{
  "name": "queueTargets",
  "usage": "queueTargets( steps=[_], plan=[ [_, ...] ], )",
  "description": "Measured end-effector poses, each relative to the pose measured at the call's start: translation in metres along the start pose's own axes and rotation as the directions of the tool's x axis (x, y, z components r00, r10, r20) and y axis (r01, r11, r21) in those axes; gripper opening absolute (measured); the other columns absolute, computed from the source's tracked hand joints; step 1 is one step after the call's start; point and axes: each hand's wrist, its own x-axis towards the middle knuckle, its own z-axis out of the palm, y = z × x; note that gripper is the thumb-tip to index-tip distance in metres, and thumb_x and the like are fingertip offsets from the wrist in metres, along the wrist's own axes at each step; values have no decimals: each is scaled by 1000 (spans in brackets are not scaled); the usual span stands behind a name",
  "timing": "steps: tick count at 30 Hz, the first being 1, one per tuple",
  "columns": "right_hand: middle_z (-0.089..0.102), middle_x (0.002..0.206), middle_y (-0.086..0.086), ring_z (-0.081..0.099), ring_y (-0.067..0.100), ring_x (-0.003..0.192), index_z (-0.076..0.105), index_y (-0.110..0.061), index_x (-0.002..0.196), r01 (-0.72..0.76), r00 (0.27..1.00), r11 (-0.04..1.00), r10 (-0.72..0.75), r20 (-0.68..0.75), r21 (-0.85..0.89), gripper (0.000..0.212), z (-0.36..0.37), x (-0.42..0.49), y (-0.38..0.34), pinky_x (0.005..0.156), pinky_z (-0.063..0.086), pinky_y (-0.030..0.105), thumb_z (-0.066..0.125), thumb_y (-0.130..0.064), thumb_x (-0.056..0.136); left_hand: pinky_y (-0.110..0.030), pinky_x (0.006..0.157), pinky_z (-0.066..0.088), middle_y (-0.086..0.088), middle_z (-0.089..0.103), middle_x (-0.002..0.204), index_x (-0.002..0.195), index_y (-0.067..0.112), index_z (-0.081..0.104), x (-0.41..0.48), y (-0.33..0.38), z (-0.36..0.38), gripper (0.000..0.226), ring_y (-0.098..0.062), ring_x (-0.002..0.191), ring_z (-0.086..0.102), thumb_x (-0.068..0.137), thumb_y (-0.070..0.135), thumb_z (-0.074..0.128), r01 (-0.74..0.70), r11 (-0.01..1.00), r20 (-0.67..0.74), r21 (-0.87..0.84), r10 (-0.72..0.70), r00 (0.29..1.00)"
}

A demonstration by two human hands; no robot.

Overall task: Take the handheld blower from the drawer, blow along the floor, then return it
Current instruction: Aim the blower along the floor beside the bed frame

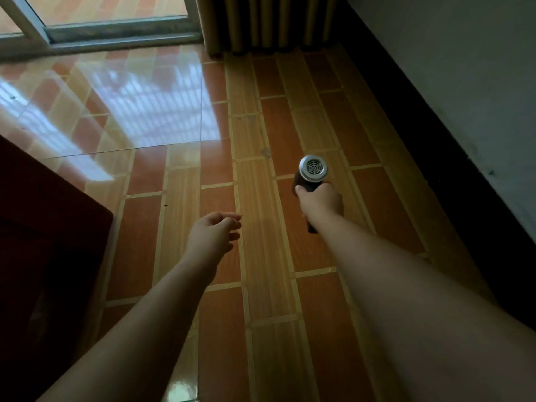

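handheld blower (311,174) | gripped in right hand (320,203) | above floor (261,198)

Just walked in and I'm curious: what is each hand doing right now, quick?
Left hand: open, fingers relaxed, holding nothing.
Right hand: gripping the handheld blower by its handle.

glossy tiled floor (179,175) | white wall (464,68) right | curtain (269,21) | sliding door (116,27) | dark red furniture (43,227) left

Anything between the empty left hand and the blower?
Nothing. In the head view only bare tiled floor shows between the left hand and the blower, which the right hand grips.
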Motion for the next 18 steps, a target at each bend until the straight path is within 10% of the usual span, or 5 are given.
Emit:
queueTargets(
  steps=[8,18],
  plan=[
    [69,104,17,71,33,85,57,-1,113,-62,998,998,62,-30,-10,45,-90,-17,78,52,45,27,60,-38,88,-31,83,52,-7,67,108,99,16,65,-54,7,41,18,-23,100,64,95,14,48,-2,1000,-7,8,2,1000],
    [72,91,11,69,29,81,57,-10,92,-37,976,993,61,209,-115,32,-85,-105,123,66,53,33,60,-41,84,-31,84,51,-10,65,111,110,10,63,-158,-9,33,22,-25,102,63,95,14,49,59,998,-76,34,-56,996]
  ],
)
